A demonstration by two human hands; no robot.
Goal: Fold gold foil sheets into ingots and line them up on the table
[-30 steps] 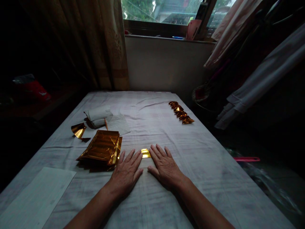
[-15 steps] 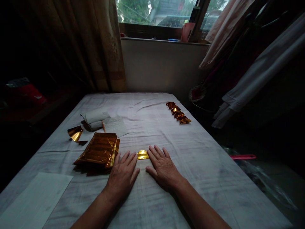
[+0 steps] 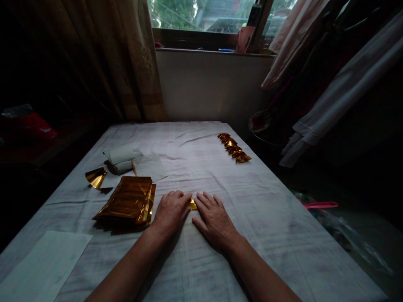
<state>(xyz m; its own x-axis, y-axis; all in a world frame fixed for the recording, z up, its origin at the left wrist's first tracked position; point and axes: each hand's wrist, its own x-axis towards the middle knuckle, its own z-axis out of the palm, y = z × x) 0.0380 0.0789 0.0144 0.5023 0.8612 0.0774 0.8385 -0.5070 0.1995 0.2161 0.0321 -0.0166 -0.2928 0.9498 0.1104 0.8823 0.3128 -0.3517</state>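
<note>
A small folded piece of gold foil paper lies on the cloth-covered table, mostly hidden between my hands. My left hand bends its fingers over the paper's left part, with thumb and forefinger closed at its edge. Flat on the cloth, my right hand has its fingers stretched out, the tips against the paper's right end. Left of my left hand sits a thick stack of gold foil paper. Farther off at the right, several folded gold foil pieces stand in a row.
A curled gold foil scrap and grey paper sheets lie behind the stack. A pale sheet rests at the near left. Beyond the table are a curtain, a windowsill with a pink cup, and hanging clothes.
My left hand has shifted right and curled its fingers over the left part of the gold foil paper, covering more of it. The right hand stays flat. The view has turned slightly.
</note>
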